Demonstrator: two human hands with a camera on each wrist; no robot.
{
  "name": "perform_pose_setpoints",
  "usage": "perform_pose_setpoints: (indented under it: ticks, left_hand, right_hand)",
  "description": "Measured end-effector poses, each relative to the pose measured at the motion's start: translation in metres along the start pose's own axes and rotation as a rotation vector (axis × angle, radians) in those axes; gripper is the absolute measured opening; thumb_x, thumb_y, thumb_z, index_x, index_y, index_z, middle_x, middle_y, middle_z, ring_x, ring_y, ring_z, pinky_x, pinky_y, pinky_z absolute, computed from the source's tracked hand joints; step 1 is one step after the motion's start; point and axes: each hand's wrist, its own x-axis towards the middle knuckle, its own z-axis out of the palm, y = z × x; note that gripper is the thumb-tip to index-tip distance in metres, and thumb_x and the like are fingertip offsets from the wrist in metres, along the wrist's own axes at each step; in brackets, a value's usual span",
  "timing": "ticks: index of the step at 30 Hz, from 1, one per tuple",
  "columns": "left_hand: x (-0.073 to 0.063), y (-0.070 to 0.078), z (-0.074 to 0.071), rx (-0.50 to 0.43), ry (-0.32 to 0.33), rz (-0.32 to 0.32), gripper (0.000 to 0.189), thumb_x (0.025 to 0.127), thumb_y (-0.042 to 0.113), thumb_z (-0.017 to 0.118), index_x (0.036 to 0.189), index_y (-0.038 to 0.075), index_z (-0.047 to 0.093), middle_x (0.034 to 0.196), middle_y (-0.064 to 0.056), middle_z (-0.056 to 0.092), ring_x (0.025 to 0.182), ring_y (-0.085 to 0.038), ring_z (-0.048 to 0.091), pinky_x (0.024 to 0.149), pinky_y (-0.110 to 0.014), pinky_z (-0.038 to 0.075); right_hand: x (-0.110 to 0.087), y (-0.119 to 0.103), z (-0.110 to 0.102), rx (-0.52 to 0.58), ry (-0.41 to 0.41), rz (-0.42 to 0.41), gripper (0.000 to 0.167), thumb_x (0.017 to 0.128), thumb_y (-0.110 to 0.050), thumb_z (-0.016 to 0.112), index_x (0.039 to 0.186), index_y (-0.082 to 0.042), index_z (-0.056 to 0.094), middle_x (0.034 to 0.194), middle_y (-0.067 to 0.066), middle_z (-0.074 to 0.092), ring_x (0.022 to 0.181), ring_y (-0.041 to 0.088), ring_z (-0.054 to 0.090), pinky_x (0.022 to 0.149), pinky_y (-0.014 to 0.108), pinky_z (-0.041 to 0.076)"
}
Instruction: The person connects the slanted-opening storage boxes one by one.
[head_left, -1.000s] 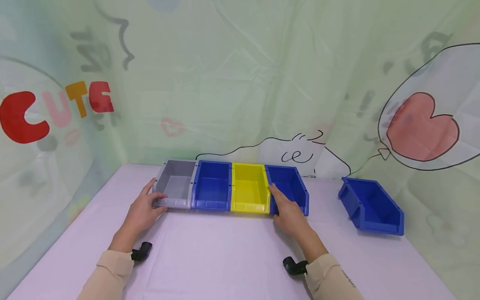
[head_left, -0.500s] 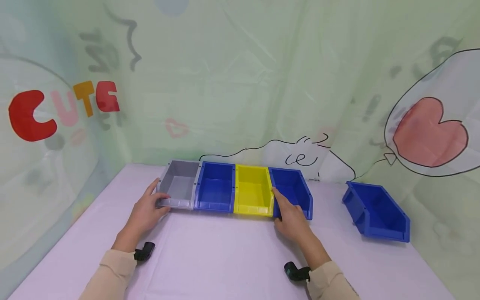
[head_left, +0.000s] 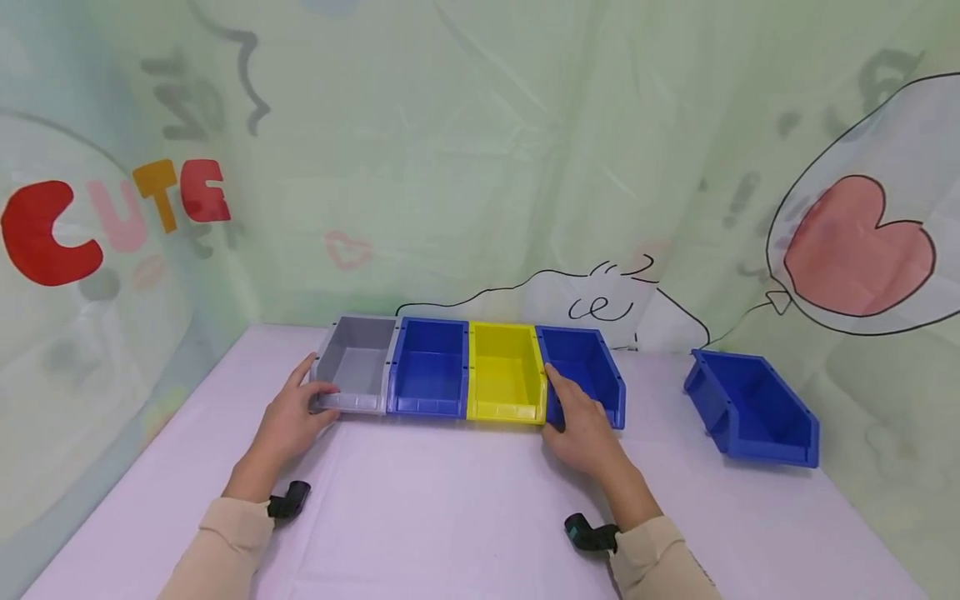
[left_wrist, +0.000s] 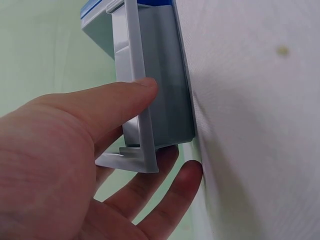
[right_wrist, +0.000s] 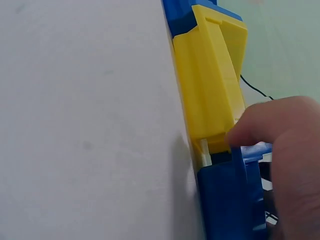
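Note:
Side by side in a row at the back of the table stand a grey bin [head_left: 356, 367], a blue bin [head_left: 430, 371], a yellow bin [head_left: 504, 375] and another blue bin [head_left: 581, 367]. At the row's left end, my left hand [head_left: 288, 421] grips the grey bin's front corner. Its thumb lies on the front lip and its other fingers reach round the outer side, as the left wrist view shows. My right hand [head_left: 585, 429] holds the yellow bin's right front corner, its thumb at the seam with the right-hand blue bin. That hand partly covers the blue bin's front.
Apart from the row, a separate blue bin [head_left: 753, 408] sits angled at the right side of the table. The white tabletop [head_left: 435, 508] stretches in front of the row. A printed curtain [head_left: 450, 167] hangs close behind the bins.
The head view shifts slightly. Both hands stay at the same corners, and the bins keep their places in the row.

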Motion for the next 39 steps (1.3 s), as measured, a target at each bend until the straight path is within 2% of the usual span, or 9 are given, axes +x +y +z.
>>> perform_pose_setpoints:
  ticks: [3,7,13,22,30,39]
  left_hand:
    - [-0.001,0.001,-0.001,0.008,0.008,0.006,0.034,0.090,0.013,0.076,0.121,0.001,0.071,0.170,-0.023,0.021,0.143,-0.059,0.037,0.110,-0.072,0.037]
    - [-0.002,0.003,-0.002,0.008,0.011,0.008,0.033,0.090,0.012,0.076,0.121,0.001,0.072,0.169,-0.023,0.021,0.142,-0.059,0.038,0.110,-0.072,0.037]
    - [-0.003,0.005,-0.003,0.002,-0.012,-0.002,0.033,0.091,0.012,0.076,0.122,0.001,0.071,0.170,-0.023,0.020,0.144,-0.058,0.035,0.112,-0.071,0.036]
    - [-0.003,0.004,0.000,-0.007,-0.005,0.004,0.033,0.090,0.011,0.076,0.121,0.000,0.071,0.170,-0.024,0.020,0.144,-0.059,0.035,0.112,-0.071,0.035]
    - [-0.002,-0.001,0.003,-0.020,-0.006,-0.003,0.033,0.090,0.012,0.075,0.121,0.001,0.071,0.170,-0.023,0.019,0.145,-0.058,0.035,0.112,-0.071,0.035]
    - [-0.001,0.000,0.000,-0.019,0.005,0.002,0.032,0.090,0.011,0.076,0.120,0.001,0.071,0.170,-0.022,0.020,0.145,-0.058,0.035,0.113,-0.070,0.035]
  right_hand:
    - [-0.002,-0.001,-0.005,0.048,0.058,-0.031,0.087,0.093,-0.020,0.065,0.167,-0.022,0.019,0.166,0.018,0.034,0.151,0.045,0.034,0.119,0.071,0.027]
    - [-0.006,0.000,-0.013,0.088,0.179,-0.067,0.078,0.096,-0.022,0.066,0.163,-0.016,0.029,0.164,0.018,0.036,0.150,0.045,0.034,0.118,0.068,0.032]
    - [-0.011,0.007,-0.029,0.095,0.343,-0.103,0.070,0.094,-0.016,0.069,0.157,-0.010,0.040,0.158,0.022,0.043,0.145,0.047,0.039,0.114,0.069,0.036]
    - [-0.022,0.029,-0.048,0.054,0.378,-0.117,0.068,0.092,-0.012,0.071,0.155,-0.008,0.043,0.154,0.026,0.046,0.140,0.052,0.041,0.109,0.073,0.037]
    - [-0.030,0.051,-0.062,0.051,0.458,-0.132,0.065,0.088,-0.008,0.071,0.149,-0.003,0.050,0.150,0.029,0.048,0.136,0.056,0.042,0.104,0.077,0.034]
    - [-0.043,0.076,-0.080,-0.008,0.468,-0.069,0.068,0.090,-0.009,0.071,0.153,-0.005,0.047,0.151,0.030,0.045,0.136,0.058,0.038,0.104,0.080,0.030]
